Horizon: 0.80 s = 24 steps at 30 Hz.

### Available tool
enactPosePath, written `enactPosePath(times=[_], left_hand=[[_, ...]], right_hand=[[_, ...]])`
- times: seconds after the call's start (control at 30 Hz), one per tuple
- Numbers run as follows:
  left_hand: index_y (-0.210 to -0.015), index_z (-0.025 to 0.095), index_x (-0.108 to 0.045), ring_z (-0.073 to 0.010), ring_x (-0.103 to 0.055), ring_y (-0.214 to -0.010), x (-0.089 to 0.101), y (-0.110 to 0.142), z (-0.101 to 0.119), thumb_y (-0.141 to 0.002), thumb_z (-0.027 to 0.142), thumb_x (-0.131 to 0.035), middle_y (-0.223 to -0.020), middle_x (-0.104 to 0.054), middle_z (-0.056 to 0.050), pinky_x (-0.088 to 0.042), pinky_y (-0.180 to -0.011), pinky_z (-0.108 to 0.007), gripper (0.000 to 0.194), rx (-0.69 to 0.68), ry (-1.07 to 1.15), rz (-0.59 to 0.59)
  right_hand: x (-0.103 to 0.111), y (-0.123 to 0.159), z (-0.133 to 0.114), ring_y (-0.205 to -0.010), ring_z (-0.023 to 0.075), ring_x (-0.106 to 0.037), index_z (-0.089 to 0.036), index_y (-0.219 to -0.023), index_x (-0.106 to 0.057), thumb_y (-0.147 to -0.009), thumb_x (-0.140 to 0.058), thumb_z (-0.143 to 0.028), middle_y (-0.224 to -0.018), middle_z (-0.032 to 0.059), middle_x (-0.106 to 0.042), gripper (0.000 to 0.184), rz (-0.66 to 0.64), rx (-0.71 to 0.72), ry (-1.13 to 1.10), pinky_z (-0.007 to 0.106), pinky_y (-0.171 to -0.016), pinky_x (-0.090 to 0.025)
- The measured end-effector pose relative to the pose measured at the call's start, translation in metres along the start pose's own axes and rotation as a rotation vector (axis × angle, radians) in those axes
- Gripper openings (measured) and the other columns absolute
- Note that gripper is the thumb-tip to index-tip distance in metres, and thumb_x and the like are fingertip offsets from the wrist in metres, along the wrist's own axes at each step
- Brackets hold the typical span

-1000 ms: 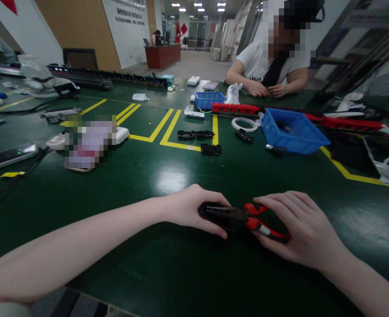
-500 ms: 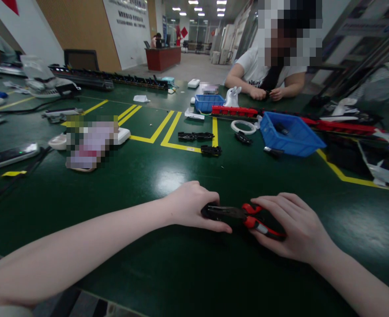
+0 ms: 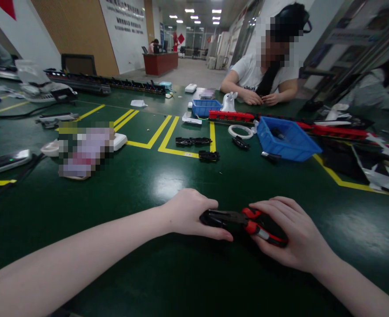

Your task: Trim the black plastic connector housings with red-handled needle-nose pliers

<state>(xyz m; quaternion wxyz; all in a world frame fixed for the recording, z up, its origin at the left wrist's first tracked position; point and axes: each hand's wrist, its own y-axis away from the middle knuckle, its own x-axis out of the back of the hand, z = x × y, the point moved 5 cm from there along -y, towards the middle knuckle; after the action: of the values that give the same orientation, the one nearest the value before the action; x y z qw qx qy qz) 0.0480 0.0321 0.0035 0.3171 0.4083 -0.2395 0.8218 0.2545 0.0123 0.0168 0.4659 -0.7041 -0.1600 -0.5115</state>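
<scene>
My right hand [image 3: 290,233] is wrapped round the red and black handles of a pair of pliers [image 3: 252,222]. The pliers' jaws point left and reach a small black plastic part [image 3: 214,218], overlapping its upper side. My left hand [image 3: 194,215] grips that part between thumb and fingers, and much of it is hidden in the palm. Whether the jaws are clamped on the part I cannot tell. Both hands are low over the green table [image 3: 141,268].
Several black plastic pieces [image 3: 193,141] lie on the yellow-taped area ahead. Beyond them are a blue bin [image 3: 287,138], a white ring [image 3: 240,131] and a red strip [image 3: 230,116]. At left rests a phone [image 3: 87,154]. Across the table sits a person [image 3: 260,83].
The pliers' jaws have tilted slightly, and the black part shows a little more between my left thumb and fingers. The view has shifted slightly; both hands keep their holds.
</scene>
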Motion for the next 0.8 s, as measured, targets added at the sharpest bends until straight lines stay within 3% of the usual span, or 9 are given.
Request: enactPosePath(times=[0.2, 0.5, 0.8], left_hand=[[-0.065, 0.017, -0.054, -0.0091, -0.047, -0.049, 0.000, -0.001, -0.002, -0.078, 0.074, -0.059, -0.054, -0.051, 0.004, -0.027, -0.050, -0.022, 0.059, 0.017, 0.063, -0.007], [-0.068, 0.015, -0.062, -0.0085, -0.047, -0.049, 0.000, 0.000, -0.006, -0.085, 0.069, -0.055, -0.056, -0.054, 0.003, -0.028, -0.049, -0.022, 0.057, 0.077, 0.186, -0.043], [-0.070, 0.016, -0.058, -0.0091, -0.050, -0.051, 0.002, 0.000, -0.002, -0.081, 0.068, -0.061, -0.059, -0.055, 0.004, -0.029, -0.050, -0.021, 0.054, 0.053, 0.135, -0.014]], right_hand=[[-0.003, 0.002, 0.000, -0.081, 0.0232, -0.067, -0.020, -0.117, -0.051, -0.078, -0.062, -0.032, -0.098, 0.0093, -0.070, 0.042, -0.036, -0.007, 0.002, 0.045, -0.081, -0.049], [0.008, -0.004, -0.005, -0.075, 0.0252, -0.068, -0.019, -0.113, -0.053, -0.078, -0.064, -0.032, -0.092, 0.0096, -0.071, 0.039, 0.036, 0.024, 0.143, 0.042, -0.069, -0.050], [0.004, -0.002, 0.001, -0.087, 0.0266, -0.066, -0.023, -0.120, -0.053, -0.078, -0.063, -0.032, -0.099, 0.0082, -0.069, 0.044, 0.019, -0.057, 0.069, 0.044, -0.076, -0.049]])
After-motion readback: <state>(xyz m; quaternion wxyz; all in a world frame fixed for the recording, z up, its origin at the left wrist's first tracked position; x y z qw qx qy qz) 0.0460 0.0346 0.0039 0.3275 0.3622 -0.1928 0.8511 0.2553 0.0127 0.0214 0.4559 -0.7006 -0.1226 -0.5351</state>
